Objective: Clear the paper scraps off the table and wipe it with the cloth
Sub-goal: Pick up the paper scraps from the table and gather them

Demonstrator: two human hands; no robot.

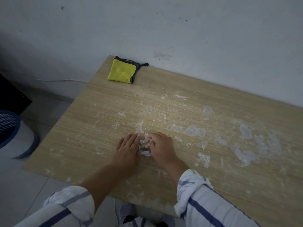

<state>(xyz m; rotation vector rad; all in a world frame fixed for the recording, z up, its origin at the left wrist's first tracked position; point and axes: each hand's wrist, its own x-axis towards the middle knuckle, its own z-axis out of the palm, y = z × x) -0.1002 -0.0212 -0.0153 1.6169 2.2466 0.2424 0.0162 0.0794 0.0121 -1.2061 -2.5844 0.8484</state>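
A small heap of white paper scraps lies on the wooden table, between my two hands. My left hand lies flat with straight fingers, its edge against the left side of the heap. My right hand is curled over the right side of the heap, fingers bent round some scraps. A folded yellow cloth with a dark border lies at the far left corner of the table, near the wall. White smears and dried stains cover the tabletop.
The wall runs directly behind the table. A blue mesh basket with a white bag stands on the floor at the left. A dark object sits behind it. The table's left edge is close to my left hand.
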